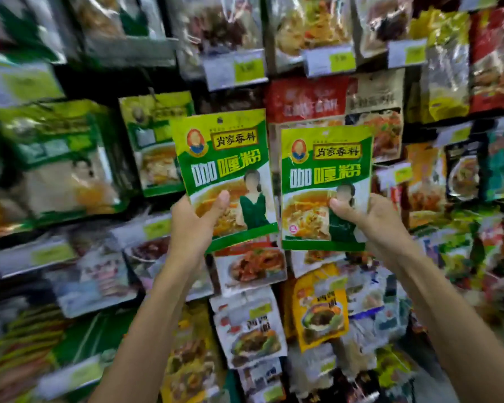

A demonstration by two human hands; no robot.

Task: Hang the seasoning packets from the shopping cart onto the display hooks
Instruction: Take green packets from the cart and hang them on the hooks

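Both arms raised toward rack. Left hand (194,225) grips left green packet (224,170), thumb on front; right hand (374,225) grips right green packet (326,184) likewise.

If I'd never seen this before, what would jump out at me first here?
Two matching green and yellow seasoning packets stand out in the middle, held up side by side: the left packet gripped near its bottom by the left hand, the right packet by the right hand. Behind them, blurred hanging packets crowd the whole display, with yellow-green price tags along the upper row.
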